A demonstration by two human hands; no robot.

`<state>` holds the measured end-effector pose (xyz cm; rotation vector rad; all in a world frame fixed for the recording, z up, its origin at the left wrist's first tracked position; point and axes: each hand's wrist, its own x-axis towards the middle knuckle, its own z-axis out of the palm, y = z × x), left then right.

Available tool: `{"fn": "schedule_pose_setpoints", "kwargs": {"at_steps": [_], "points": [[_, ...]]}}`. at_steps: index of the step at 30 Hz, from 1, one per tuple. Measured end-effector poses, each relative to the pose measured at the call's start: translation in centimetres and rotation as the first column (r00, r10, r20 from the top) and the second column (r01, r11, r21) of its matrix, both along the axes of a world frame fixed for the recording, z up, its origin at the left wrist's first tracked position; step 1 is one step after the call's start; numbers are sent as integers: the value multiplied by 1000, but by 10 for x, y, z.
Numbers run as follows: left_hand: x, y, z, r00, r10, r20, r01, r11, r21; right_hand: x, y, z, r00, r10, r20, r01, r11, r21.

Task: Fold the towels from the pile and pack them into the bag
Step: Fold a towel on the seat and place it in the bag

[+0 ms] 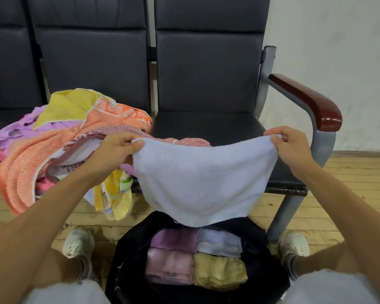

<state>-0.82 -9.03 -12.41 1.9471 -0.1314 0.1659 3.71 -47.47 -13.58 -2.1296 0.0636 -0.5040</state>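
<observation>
We hold a pale towel [203,178] in the air, stretched between our two hands. The left hand [116,145] pinches its upper left corner with the fingers closed on the cloth, and the right hand [291,145] pinches the upper right corner in the same way. The towel hangs in front of the empty seat [206,126] and just above the open bag [127,260] on the floor between our feet.

Its long axis runs from left to right, from one hand to the other, almost level. The top edge sags a little in the middle, and the free lower edge points down to the bag, narrower than the top.

Several things can go wrong, in our judgement. Each grip takes only a small bit of corner, so one corner can slip when we bring the hands together, and the towel would then drop on the floor or fall unfolded into the bag. The lower edge hangs close to the bag and can catch on its rim. The left hand is just beside the pile [59,150] on the next seat, and part of the pile hangs over the seat edge, so a push from this arm can pull more towels down. The bag already holds four folded towels [195,262], so a loose fold may not fit well.
</observation>
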Motion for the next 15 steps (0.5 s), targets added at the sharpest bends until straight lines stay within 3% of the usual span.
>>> {"fn": "schedule_pose_setpoints", "kwargs": {"at_steps": [4,8,11,13,15], "points": [[-8,0,13,999,33,40,-35,998,49,-11,7,11,999,-14,-29,17,993,113],[-20,-2,25,989,103,105,-104,995,3,-21,11,32,1000,-15,-15,19,954,298],[-27,-8,39,974,174,147,-139,965,-224,-32,11,47,998,-36,48,8,870,494],[-30,-10,44,991,74,107,-22,906,-423,-39,10,53,996,-33,86,-29,776,630],[-32,-10,39,999,-23,29,35,854,-519,-40,9,54,996,-34,85,-35,716,697]]}}
